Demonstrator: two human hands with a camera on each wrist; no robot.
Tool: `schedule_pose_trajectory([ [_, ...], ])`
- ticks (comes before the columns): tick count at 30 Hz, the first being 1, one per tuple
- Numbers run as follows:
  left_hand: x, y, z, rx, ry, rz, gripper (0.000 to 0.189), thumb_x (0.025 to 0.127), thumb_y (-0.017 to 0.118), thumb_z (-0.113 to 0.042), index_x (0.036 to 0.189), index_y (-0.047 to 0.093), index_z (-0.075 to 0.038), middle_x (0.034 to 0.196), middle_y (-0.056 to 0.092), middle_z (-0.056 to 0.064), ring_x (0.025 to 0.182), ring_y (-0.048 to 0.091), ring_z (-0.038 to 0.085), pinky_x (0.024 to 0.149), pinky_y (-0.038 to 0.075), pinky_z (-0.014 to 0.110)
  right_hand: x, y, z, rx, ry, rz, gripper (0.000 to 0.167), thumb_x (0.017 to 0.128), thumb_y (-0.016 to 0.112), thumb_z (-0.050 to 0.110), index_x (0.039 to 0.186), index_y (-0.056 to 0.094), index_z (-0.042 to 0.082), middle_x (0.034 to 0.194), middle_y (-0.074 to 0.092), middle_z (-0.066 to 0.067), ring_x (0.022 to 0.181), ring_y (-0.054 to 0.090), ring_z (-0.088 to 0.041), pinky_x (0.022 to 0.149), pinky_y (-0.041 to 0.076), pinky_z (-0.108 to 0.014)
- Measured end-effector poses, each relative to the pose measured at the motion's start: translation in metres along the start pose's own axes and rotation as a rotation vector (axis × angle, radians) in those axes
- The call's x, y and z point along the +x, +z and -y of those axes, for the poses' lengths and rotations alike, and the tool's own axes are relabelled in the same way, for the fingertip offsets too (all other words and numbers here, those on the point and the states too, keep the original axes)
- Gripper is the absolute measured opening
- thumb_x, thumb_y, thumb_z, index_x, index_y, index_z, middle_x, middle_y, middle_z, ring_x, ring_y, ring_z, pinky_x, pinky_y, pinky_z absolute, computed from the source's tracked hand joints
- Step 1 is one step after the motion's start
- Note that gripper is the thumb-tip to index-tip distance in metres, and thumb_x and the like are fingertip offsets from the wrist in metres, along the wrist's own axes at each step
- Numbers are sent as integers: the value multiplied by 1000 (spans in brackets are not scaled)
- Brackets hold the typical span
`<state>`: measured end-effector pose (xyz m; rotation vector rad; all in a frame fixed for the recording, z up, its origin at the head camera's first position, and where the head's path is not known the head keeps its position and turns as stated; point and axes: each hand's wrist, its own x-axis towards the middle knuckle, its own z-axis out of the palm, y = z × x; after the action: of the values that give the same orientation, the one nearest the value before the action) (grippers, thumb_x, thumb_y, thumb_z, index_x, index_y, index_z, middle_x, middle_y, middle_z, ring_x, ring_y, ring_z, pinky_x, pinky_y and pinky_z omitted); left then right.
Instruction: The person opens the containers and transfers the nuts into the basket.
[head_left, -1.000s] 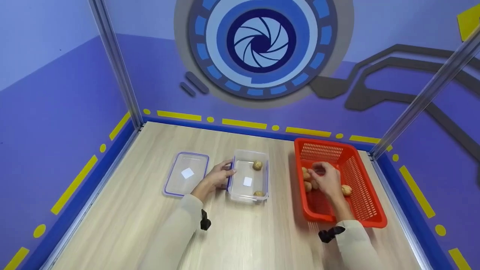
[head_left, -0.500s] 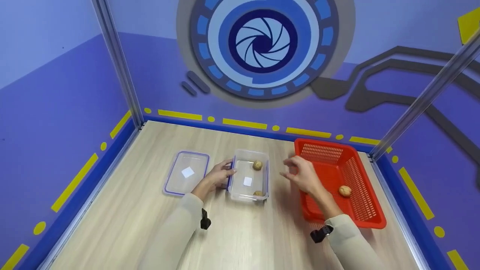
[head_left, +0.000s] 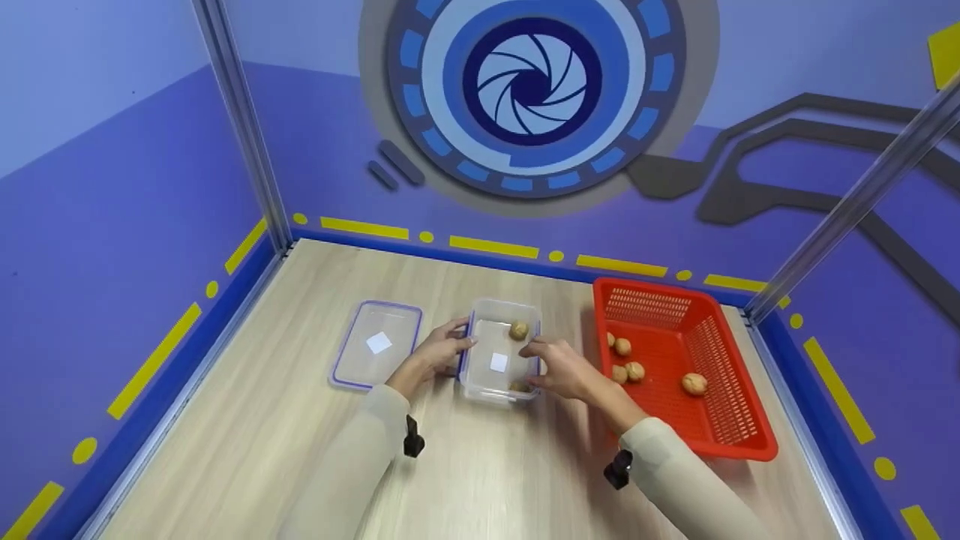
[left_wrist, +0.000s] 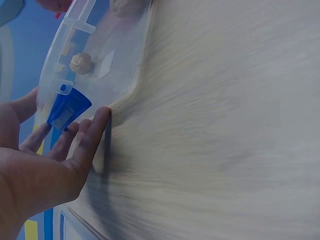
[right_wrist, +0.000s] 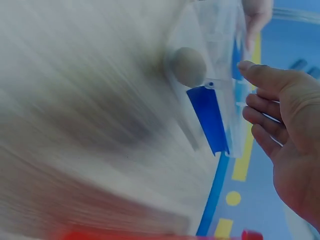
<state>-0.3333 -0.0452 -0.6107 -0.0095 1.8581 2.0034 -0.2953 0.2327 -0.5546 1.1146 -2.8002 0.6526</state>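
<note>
A clear plastic food box with purple-blue trim stands uncovered on the table. Inside are a walnut toward the back and another walnut in the near right corner. My left hand steadies the box's left side, fingers resting by a blue clip in the left wrist view. My right hand reaches over the right rim, thumb and fingers apart. No walnut shows between them in the right wrist view, where another blue clip hangs down.
A red plastic basket with several walnuts stands on the right; one walnut lies apart from the others. The box's lid lies flat at left. Blue-purple walls enclose the wooden table.
My right hand has come out of the basket and moved left to the box's right rim, uncovering the walnuts at the basket's left side. My left hand stays at the box.
</note>
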Motion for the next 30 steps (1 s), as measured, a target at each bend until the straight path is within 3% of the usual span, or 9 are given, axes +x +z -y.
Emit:
schedule_pose_trajectory([
  [10, 3, 1, -2, -2, -14, 0, 64, 105, 65, -12, 164, 41, -17, 161, 45, 22, 130, 59, 42, 92, 61, 53, 19, 10, 2, -2, -29, 223, 34, 86, 87, 4, 116, 74, -8, 113, 73, -22, 102, 71, -40, 91, 60, -52],
  [19, 3, 1, -1, -7, -18, 2, 64, 105, 66, -13, 164, 41, -18, 162, 44, 21, 130, 60, 43, 94, 59, 56, 24, 15, 0, -59, 14, 294, 30, 89, 86, 7, 116, 76, -3, 110, 75, -17, 98, 72, -34, 88, 62, -47],
  [23, 3, 0, 0, -6, -13, 1, 64, 104, 67, -13, 163, 41, -17, 160, 47, 21, 128, 61, 42, 92, 60, 56, 26, 15, 3, -146, -19, 313, 21, 90, 85, 9, 107, 78, -1, 98, 75, -11, 84, 69, -24, 79, 62, -41],
  [27, 4, 0, 1, -9, -19, 3, 64, 105, 66, -14, 163, 41, -16, 158, 48, 20, 127, 62, 42, 92, 60, 56, 29, 17, 4, -212, -55, 323, 8, 90, 83, 7, 91, 76, 2, 77, 67, -4, 67, 53, -14, 60, 51, -31],
  [30, 4, -1, 1, -10, -27, 3, 63, 106, 65, -14, 164, 41, -18, 159, 48, 19, 127, 62, 41, 92, 60, 55, 31, 19, 4, -209, -51, 329, 8, 90, 83, 4, 89, 75, 3, 74, 66, -4, 64, 47, -11, 57, 42, -28],
])
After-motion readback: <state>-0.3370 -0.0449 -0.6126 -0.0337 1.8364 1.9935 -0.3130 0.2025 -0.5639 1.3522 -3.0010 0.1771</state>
